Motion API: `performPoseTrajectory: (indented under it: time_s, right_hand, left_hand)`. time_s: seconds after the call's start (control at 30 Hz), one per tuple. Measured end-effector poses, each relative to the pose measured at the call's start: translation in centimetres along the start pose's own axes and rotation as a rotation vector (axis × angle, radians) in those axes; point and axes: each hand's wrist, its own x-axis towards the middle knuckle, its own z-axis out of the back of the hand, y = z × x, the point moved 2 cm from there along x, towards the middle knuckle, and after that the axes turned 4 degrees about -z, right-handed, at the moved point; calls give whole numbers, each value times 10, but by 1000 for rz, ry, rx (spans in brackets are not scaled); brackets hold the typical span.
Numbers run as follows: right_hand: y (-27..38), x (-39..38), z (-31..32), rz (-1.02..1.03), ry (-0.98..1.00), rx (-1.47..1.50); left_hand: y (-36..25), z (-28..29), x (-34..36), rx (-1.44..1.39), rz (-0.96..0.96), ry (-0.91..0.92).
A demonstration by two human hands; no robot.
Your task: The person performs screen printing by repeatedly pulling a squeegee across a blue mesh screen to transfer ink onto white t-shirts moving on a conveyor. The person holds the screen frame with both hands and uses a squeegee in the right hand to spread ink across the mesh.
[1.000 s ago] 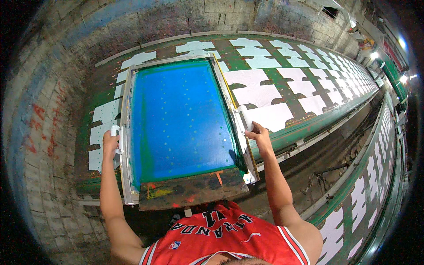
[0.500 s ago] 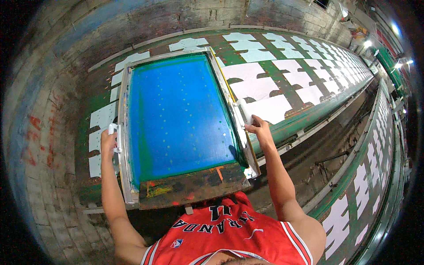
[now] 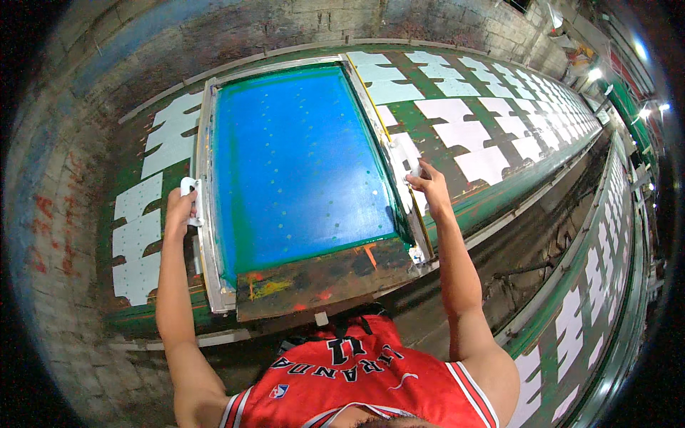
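A screen-printing frame [image 3: 208,143] with a blue mesh [image 3: 307,164] and green-stained borders lies in front of me over the long green table. My left hand [image 3: 180,209] is closed round the white handle [image 3: 189,188] on its left side. On the right side my right hand [image 3: 432,187] has its fingers closed on the lower end of another white handle [image 3: 405,155]. Along the frame's near end runs a dark, paint-stained board [image 3: 325,282]. White cut fabric pieces [image 3: 137,239] with rows of small dots lie left of the frame. Whatever is beneath the mesh is hidden.
Rows of white fabric pieces [image 3: 457,128] stretch along the green table [image 3: 492,187] to the far right. A second table with similar pieces [image 3: 571,335] runs at the right, across a narrow gap [image 3: 499,250]. A block wall [image 3: 235,28] stands behind and at the left.
The frame has moved rightward along the table with both hands on its handles. More dotted fabric pieces show at its left, and fewer at its right.
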Motion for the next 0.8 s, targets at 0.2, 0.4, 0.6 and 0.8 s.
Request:
performPoseTrajectory:
  time_s: [0.2,0.4,0.6,0.8]
  right_hand:
    - [-33,78,96,-92,11,-2]
    - [-76,121,146,-212,73,40]
    - [-104,132,171,-204,132,105]
    - [-113,137,182,-188,153,89]
  left_hand:
    - [-19,-137,-6,-101,11,-6]
    - [-4,-219,-27,39,-21,-166]
    - [3,-251,-48,89,60,-280]
    - [18,-264,-52,192,13,-341]
